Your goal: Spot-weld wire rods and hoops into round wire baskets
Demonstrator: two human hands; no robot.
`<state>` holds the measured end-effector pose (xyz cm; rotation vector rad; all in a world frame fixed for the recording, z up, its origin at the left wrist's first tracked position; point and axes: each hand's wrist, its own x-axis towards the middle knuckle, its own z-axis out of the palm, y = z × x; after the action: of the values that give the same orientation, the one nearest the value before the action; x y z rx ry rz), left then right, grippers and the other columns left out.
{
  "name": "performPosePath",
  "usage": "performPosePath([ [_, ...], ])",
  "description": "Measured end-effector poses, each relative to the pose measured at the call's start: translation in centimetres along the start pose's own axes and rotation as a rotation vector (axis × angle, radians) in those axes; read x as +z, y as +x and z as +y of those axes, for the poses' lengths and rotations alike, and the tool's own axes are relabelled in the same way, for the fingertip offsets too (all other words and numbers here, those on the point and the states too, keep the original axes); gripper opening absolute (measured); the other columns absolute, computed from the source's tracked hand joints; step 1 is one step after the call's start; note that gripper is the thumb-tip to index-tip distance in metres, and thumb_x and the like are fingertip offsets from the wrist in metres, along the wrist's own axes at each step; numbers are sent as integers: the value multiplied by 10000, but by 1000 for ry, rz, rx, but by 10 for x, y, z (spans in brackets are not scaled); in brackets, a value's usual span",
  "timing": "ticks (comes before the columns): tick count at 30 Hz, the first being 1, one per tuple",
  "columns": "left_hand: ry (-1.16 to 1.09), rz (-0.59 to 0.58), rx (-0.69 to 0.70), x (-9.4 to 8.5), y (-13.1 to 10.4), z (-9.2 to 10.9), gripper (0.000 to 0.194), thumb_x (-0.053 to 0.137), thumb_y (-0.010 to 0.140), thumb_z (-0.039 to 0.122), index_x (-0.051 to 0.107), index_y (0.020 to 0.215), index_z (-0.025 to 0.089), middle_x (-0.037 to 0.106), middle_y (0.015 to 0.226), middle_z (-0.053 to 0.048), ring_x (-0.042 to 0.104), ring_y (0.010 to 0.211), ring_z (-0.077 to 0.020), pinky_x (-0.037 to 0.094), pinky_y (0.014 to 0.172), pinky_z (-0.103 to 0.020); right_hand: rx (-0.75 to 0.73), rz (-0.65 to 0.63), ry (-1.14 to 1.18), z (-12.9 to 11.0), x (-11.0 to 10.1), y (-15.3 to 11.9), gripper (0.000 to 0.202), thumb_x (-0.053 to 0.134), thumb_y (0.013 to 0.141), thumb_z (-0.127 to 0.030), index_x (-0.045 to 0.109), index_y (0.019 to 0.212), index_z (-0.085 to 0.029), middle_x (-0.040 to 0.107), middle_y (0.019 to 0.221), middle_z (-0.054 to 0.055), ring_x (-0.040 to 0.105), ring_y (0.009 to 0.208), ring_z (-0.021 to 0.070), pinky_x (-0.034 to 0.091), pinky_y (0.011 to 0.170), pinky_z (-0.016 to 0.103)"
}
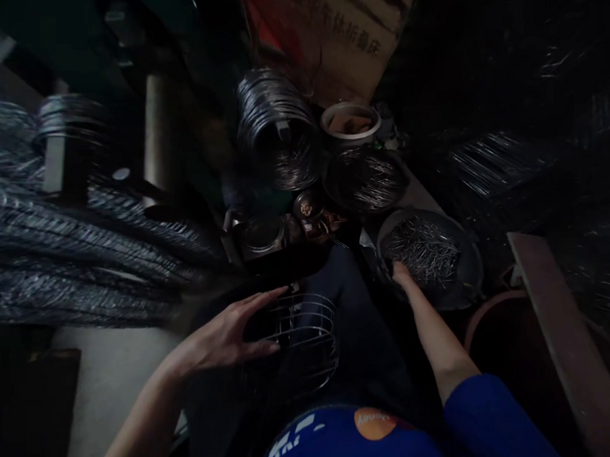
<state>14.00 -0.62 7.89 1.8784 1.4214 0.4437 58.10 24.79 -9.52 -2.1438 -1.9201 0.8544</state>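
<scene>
A small cage of bent metal wire (308, 335) lies over my lap. Beside its left end is my left hand (234, 333), thumb and fingers spread apart; whether they touch the wire is hard to see. My right hand (399, 273) is at the near left rim of a dark round basin (468, 267). Inside that basin lies a heap of short straight metal wire pieces (424, 249). The fingers of my right hand are mostly hidden in the dark, so what they touch does not show.
Beyond the basin stand a tub of thin wires (369, 181), a white-rimmed bucket (351, 120) and a large wire coil (276, 121). A cardboard box (351, 43) is behind them. Wire bundles (84, 247) fill the left; a long board (556, 330) slants at right.
</scene>
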Motion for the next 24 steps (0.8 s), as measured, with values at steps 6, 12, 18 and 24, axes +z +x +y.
performPosePath([
  [6, 38, 88, -16, 0, -6, -11, 896, 777, 779, 486, 362, 1567, 382, 530, 1515, -53, 584, 1327, -326, 550, 1064, -474, 63, 81, 228, 12, 16, 12, 196, 714, 938, -316, 666, 898, -130, 667, 900, 45, 655, 903, 191, 540, 874, 364],
  [12, 9, 340, 5, -24, -34, -14, 863, 779, 747, 511, 390, 1517, 500, 618, 1422, -19, 677, 1183, -353, 636, 915, -535, 123, 195, 531, 27, -2, 2, 302, 633, 973, -424, 626, 981, -122, 624, 773, 14, 596, 641, 132, 540, 644, 284],
  [18, -20, 554, -87, -17, -37, -21, 861, 761, 748, 579, 406, 1521, 446, 587, 1440, -35, 623, 1249, -367, 548, 1055, -585, 137, 64, 621, 22, 16, -21, 260, 711, 909, -360, 627, 818, -131, 620, 683, -11, 580, 576, 117, 508, 590, 250],
  [24, 37, 587, -74, 16, -13, -28, 878, 761, 779, 546, 378, 1544, 343, 604, 1388, -83, 637, 1211, -338, 557, 1016, -520, 64, 55, 579, 8, 3, -35, 181, 742, 761, -285, 631, 786, -145, 622, 624, -2, 545, 530, 123, 435, 516, 229],
])
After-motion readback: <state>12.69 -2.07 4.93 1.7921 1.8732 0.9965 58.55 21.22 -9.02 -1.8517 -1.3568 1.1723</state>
